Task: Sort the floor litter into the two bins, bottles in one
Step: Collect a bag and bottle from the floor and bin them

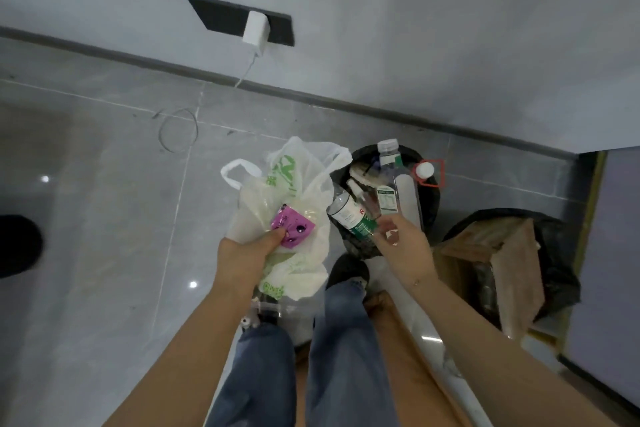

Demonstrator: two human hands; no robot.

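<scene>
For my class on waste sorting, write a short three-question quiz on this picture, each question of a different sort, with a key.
1. True or false: the left hand holds white plastic bags and a pink wrapper.
2. What does the right hand hold over the black-lined round bin? A) clear plastic bottles B) a cardboard box C) a white charger
3. Fill in: the second black-lined bin, at the right, holds brown ______.

Key: 1 true; 2 A, the clear plastic bottles; 3 cardboard.
</scene>
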